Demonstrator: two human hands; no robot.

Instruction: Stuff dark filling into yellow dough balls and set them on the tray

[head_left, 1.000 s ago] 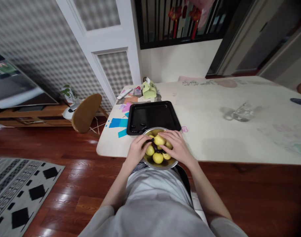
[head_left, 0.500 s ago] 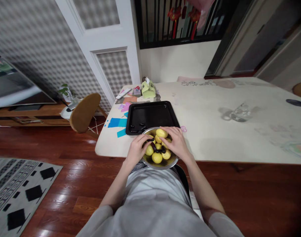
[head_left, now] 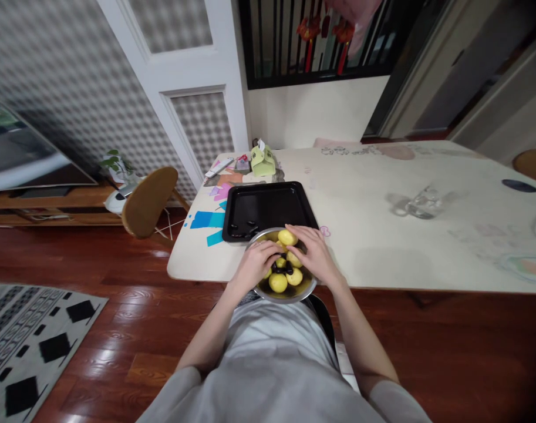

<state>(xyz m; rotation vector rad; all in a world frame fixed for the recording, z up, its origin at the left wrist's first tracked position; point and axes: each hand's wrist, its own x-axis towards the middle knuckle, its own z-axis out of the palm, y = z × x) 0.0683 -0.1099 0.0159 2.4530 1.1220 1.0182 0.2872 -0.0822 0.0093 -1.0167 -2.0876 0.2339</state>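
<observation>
Yellow fruits (head_left: 277, 282) heaped in a metal bowl (head_left: 294, 295) at the near edge of the table (head_left: 382, 252), close against the body, with a few small dark pieces (head_left: 282, 268) among them, too small to name. Left hand (head_left: 255, 265) down in the bowl's left half, fingers bent over the fruits and touching them; whatever lies under the palm hidden, so impossible to tell whether anything is gripped. Right hand (head_left: 315, 255) over the right half, fingers loosely curved rather than clenched, laid across the fruits, fingertips against the topmost one at the far rim; nothing visibly closed in it. Forearms coming up from a grey top (head_left: 272, 364).

Just behind the bowl, touching or overlapping its far rim, a black baking tray (head_left: 268, 205) with a few small dark bits near its front edge. Beyond the tray, at the table's far left corner, a pale green paper box (head_left: 262, 161), a white remote (head_left: 219, 168) and coloured paper scraps (head_left: 208, 220) — the blue ones just left of the tray. Well off to the right on the tabletop, a clear glass vessel (head_left: 420, 205). Left of the table, a wooden chair (head_left: 147, 202) on a dark red wooden floor (head_left: 118, 276) — a patterned rug (head_left: 30, 335) nearer, a television (head_left: 25, 158) by the wall.
</observation>
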